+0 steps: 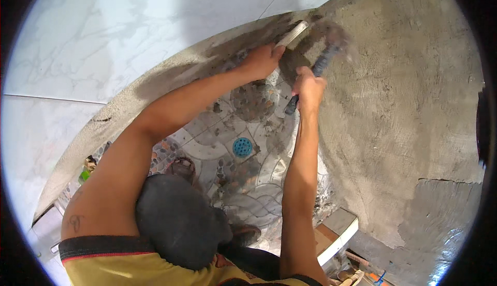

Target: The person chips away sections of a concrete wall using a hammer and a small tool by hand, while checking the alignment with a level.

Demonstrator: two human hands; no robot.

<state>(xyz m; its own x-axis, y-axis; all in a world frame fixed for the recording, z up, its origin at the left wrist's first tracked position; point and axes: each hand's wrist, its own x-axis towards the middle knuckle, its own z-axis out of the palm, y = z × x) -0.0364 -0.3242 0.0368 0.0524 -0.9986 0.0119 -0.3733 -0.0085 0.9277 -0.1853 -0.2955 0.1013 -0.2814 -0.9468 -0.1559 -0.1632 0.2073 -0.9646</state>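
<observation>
My left hand [261,62] is closed around a pale rod-shaped tool [294,33] that points up and right toward the corner where the walls meet. Its other end is hidden in my fist. Gripped in my right hand [309,86] is a hammer [325,60] with a dark, wrapped handle. The hammer's head is smeared by motion close to the rough cement wall, just right of the rod's tip. Both hands are near each other, above the far end of the patterned tile floor [207,125].
Bare grey cement wall [388,104] rises on the right, and white marbled tiles [103,37] cover the left wall. A round blue drain cover [242,146] sits in the dirty floor. A pale box-like block [336,229] lies at lower right. A dark rounded shape [178,221] is at lower centre.
</observation>
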